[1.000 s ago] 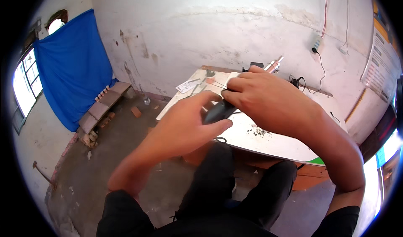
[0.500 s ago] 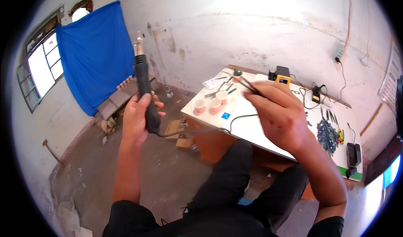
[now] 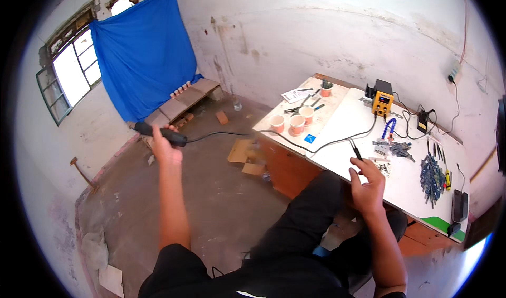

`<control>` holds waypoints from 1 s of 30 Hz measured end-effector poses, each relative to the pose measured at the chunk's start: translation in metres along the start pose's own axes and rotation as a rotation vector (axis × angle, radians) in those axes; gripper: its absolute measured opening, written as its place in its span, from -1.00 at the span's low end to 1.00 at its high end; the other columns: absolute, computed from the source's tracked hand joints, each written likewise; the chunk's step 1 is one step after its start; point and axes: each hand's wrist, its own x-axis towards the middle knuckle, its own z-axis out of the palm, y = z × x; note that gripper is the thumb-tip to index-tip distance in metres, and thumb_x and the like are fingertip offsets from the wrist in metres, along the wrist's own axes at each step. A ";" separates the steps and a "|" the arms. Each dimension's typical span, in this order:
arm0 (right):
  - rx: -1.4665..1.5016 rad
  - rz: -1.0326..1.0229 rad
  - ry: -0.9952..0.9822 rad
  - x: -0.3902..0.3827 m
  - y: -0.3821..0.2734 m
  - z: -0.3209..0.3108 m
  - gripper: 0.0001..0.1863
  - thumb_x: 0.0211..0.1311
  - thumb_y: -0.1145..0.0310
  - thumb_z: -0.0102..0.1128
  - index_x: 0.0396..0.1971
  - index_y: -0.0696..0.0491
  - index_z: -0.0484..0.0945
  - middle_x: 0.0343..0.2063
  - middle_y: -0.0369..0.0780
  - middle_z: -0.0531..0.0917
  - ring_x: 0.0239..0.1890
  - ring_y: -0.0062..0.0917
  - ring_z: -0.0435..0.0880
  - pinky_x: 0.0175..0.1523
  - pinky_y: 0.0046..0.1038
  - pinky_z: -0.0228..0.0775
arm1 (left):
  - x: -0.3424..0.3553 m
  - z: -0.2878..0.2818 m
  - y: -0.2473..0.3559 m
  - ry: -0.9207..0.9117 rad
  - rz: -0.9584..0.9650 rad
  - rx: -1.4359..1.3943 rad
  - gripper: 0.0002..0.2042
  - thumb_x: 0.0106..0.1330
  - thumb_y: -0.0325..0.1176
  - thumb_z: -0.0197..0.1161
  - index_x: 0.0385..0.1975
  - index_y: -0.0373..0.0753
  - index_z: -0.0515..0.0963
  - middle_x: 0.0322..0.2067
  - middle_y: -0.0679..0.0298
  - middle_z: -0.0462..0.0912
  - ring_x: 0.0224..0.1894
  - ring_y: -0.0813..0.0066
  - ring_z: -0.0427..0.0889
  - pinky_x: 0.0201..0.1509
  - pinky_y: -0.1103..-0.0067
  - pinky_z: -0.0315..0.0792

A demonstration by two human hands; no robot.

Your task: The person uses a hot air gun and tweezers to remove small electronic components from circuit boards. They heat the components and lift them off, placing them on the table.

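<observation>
Out over the floor on the left, my left hand grips a black hot-air handpiece. It lies nearly level, its nozzle end pointing left. A black cable runs from its tail across to the yellow and black rework station at the back of the table. My right hand is near the table's front edge, pinching black tweezers whose tips point up and away. Nothing shows between the tips. Beyond them are a small clear holder, small circuit boards and a blue jointed hose.
Several paper cups stand on the table's left part, with hand tools behind. At right lie a heap of boards, a yellow screwdriver and a black device. An opened cardboard box sits on the floor beside the table.
The handpiece has tipped from upright to nearly level, its nozzle swinging left. My right hand has lowered toward the table's front edge with the tweezers. The view has shifted, showing more table.
</observation>
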 end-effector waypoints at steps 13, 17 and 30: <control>-0.035 0.279 0.082 -0.054 0.074 -0.017 -0.78 0.22 0.60 0.28 -0.13 0.17 0.70 -0.27 -0.09 0.72 -0.33 -0.37 0.69 -0.24 -0.47 0.53 | 0.074 -0.083 0.006 0.059 0.052 -0.074 -0.57 0.53 -0.01 0.16 0.16 -0.22 0.42 0.07 0.11 0.50 0.10 0.16 0.54 0.29 0.11 0.44; -0.039 0.284 0.108 -0.060 0.076 -0.016 -0.80 0.23 0.58 0.28 -0.14 0.16 0.71 -0.25 -0.10 0.73 -0.35 -0.42 0.69 -0.25 -0.48 0.52 | 0.094 -0.105 0.008 0.070 0.041 -0.100 -0.53 0.53 -0.04 0.18 0.21 -0.29 0.38 0.11 0.14 0.52 0.13 0.19 0.56 0.35 0.23 0.41; -0.044 0.318 0.147 -0.075 0.081 -0.023 -0.82 0.24 0.59 0.29 -0.17 0.17 0.71 -0.31 -0.11 0.71 -0.42 -0.45 0.64 -0.26 -0.50 0.48 | 0.069 -0.106 -0.011 0.280 -0.040 -0.073 -0.59 0.56 0.02 0.10 0.05 -0.24 0.35 -0.25 0.14 0.61 -0.21 0.28 0.63 0.04 0.26 0.59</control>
